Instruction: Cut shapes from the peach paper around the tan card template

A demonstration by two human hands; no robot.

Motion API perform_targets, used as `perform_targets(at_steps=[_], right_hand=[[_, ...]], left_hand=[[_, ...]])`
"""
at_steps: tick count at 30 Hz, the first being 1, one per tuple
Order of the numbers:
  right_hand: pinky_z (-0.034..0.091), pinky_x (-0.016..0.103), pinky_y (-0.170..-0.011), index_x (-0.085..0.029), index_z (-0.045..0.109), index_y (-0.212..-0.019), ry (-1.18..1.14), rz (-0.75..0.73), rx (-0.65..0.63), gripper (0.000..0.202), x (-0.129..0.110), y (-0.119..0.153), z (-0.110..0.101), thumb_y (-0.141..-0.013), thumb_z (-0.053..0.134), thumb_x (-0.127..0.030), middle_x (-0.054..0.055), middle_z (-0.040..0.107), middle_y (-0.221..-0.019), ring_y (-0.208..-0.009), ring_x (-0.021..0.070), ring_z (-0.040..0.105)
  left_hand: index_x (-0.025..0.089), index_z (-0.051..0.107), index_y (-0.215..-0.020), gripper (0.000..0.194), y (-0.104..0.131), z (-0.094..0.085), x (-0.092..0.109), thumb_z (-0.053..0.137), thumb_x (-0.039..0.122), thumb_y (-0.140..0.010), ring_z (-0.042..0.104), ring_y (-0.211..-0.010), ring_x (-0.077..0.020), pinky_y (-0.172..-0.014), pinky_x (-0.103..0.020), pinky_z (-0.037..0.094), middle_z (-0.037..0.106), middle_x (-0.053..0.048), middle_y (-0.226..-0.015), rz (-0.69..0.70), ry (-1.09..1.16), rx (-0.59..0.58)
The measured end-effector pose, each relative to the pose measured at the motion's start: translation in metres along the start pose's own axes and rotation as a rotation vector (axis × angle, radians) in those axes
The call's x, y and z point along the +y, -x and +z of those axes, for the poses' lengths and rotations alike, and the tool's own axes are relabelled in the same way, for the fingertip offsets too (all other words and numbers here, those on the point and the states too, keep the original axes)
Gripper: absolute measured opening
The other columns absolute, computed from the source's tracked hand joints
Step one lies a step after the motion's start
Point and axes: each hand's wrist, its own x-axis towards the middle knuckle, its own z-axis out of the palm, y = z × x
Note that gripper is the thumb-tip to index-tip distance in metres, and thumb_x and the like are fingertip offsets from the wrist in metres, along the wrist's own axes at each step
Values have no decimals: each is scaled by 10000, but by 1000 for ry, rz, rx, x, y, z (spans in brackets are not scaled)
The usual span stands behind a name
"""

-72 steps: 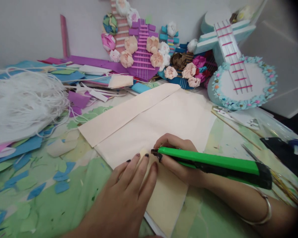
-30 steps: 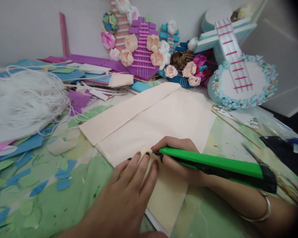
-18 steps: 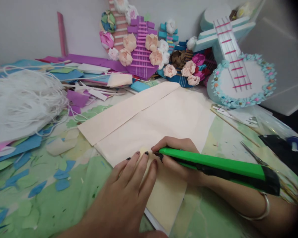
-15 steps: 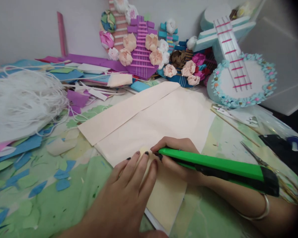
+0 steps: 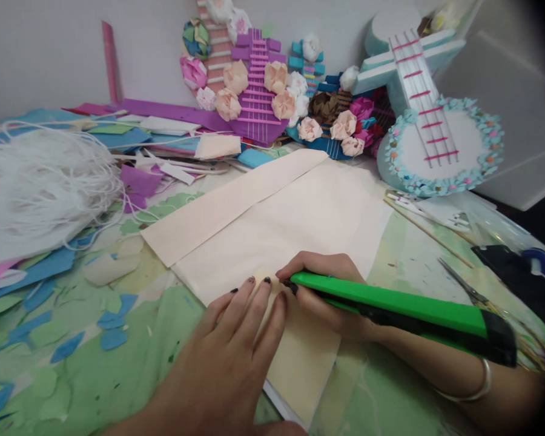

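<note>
1. The surface (image 5: 390,387), painted pale green and strewn with blue and green scraps, carries everything here; the cream paper sheet (image 5: 300,212) lies flat at its middle, which gives a firm backing for cutting.
2. The cream paper sheet is the landmark. A long folded flap (image 5: 227,206) runs along its left edge, and its near corner points toward the person.
3. Left of the sheet lies a loose pile of white string (image 5: 40,181), well apart from both hands.
4. Beyond the sheet's far edge, foam guitar models with paper flowers (image 5: 263,91) lean against the wall; at the far right corner stands a round white and teal model (image 5: 440,145).
5. The left hand (image 5: 227,357) lies flat on the sheet's near part, fingers spread narrowly and pressed down, judged to pin the paper so it cannot slide.
6. The right hand (image 5: 327,290) is closed around the green utility knife (image 5: 390,306), gripped close to the tip like a pen, probably for control. The tip touches the sheet just beside the left fingertips (image 5: 266,281); the blade itself is too small to see.
7. Right of the sheet lie thin sticks (image 5: 427,227) and a pair of scissors (image 5: 463,284), near the knife's black end.
</note>
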Motion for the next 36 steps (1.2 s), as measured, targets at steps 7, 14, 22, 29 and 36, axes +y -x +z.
perform_targets(at_steps=[7, 14, 22, 29, 36], right_hand=[[450, 189, -566, -138, 652, -895, -2, -45, 12, 222, 2, -1, 1, -743, 494, -105, 11, 688, -729, -602, 92, 592], [446, 190, -556, -143, 651, -884, 23, -24, 12, 218, 4, 0, 1, -735, 493, -119, 5, 687, -722, -597, 92, 591], [440, 190, -550, -130, 647, -876, 41, -53, -15, 218, 1, -1, -1, -734, 481, -127, 16, 682, -711, -582, 90, 575], [426, 191, -546, -149, 639, -873, 35, -83, -10, 185, 7, 1, -1, -750, 500, -144, -6, 658, -685, -561, 83, 548], [423, 184, -538, -145, 641, -873, 56, -101, -4, 187, 6, 2, 0, -757, 494, -150, -1, 657, -676, -561, 83, 557]], left_hand=[[80, 190, -1492, 1077, 0, 0, 1, 322, 842, -743, 239, -1363, -377, -1034, -504, 233, 296, -205, -1507, 6, -13, -2], [82, 205, -1490, 1077, 0, 0, 1, 299, 851, -742, 233, -1367, -368, -1037, -500, 222, 295, -201, -1509, 8, -17, 4], [109, 164, -1504, 1100, 1, 0, 0, 363, 852, -718, 246, -1366, -392, -1044, -525, 256, 282, -190, -1518, -14, 30, -45], [98, 177, -1502, 1120, 0, -5, 3, 412, 846, -701, 263, -1361, -411, -1038, -537, 293, 290, -197, -1513, -20, 48, -33], [54, 321, -1449, 1068, -7, -19, 4, 434, 825, -718, 304, -1345, -421, -1034, -556, 319, 314, -228, -1492, -28, 47, -163]])
